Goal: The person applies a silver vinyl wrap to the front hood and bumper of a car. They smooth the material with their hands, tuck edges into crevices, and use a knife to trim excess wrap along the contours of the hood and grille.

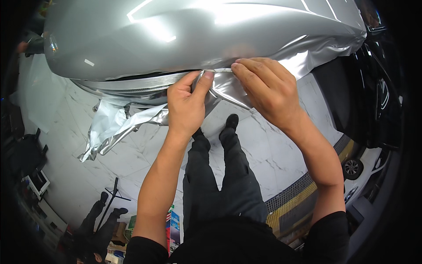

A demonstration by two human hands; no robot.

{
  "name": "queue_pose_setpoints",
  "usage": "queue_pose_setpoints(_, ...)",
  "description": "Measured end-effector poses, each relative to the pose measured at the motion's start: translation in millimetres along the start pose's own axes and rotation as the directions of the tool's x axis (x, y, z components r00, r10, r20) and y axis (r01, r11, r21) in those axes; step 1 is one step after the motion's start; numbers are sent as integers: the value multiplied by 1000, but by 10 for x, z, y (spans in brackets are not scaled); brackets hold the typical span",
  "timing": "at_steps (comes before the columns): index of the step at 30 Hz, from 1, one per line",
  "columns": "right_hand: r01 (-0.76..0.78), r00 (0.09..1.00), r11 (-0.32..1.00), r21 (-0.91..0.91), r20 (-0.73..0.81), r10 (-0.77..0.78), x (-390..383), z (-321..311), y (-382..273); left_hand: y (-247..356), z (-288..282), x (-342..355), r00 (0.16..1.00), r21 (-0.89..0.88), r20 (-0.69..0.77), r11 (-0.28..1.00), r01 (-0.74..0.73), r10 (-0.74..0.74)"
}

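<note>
Our left hand (187, 108) and right hand (273, 90) both pinch the silver film (229, 88) at upper centre, its edge running sideways between them beneath the glossy panel (132, 46).

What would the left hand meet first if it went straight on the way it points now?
Most likely the lower edge of the glossy silver panel, just beyond the fingertips of the left hand in this view. Depth there is unclear; they may already touch.
</note>
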State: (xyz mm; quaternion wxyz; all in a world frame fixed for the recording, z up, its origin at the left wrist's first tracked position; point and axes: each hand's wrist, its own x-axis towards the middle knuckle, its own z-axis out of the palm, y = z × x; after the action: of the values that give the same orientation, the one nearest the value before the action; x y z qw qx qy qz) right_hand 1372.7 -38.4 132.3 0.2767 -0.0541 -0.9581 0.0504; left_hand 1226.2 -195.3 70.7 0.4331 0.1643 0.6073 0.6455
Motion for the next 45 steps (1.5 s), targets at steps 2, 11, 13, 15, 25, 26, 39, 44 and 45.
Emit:
queue_pose_setpoints(2,36,999,999,-22,-32,-37,-25,79,-5,4,-2,12,999,-2,-6,999,-43,43)
queue_pose_setpoints(11,86,992,991,-100,-81,-94,27,173,-14,0,15,34,996,-46,-8,995,-89,88)
queue_pose_setpoints(13,106,988,988,-113,-104,-118,34,226,11,6,-5,53,996,-46,-7,995,-87,86)
queue_pose_setpoints(15,115,988,985,-126,-92,-127,42,242,11,-11,-13,55,996,-43,-15,995,-94,93)
queue_pose_setpoints(25,146,988,976,-160,-36,-153,107,219,-30,-24,-27,59,993,-11,-30,993,-114,114)
queue_pose_setpoints(26,134,990,978,-162,-27,-140,113,205,-54,-28,-26,58,992,-4,-31,992,-123,122)
queue_pose_setpoints(39,132,991,974,-183,-11,-137,133,246,-137,-73,-33,52,986,-31,-48,986,-161,159)
queue_pose_setpoints(44,132,991,977,-170,-8,-135,166,249,-163,-91,-41,46,986,-19,-52,987,-160,159)
queue_pose_setpoints(45,130,991,977,-166,-2,-132,170,246,-153,-84,-32,53,984,-8,-53,986,-169,168)
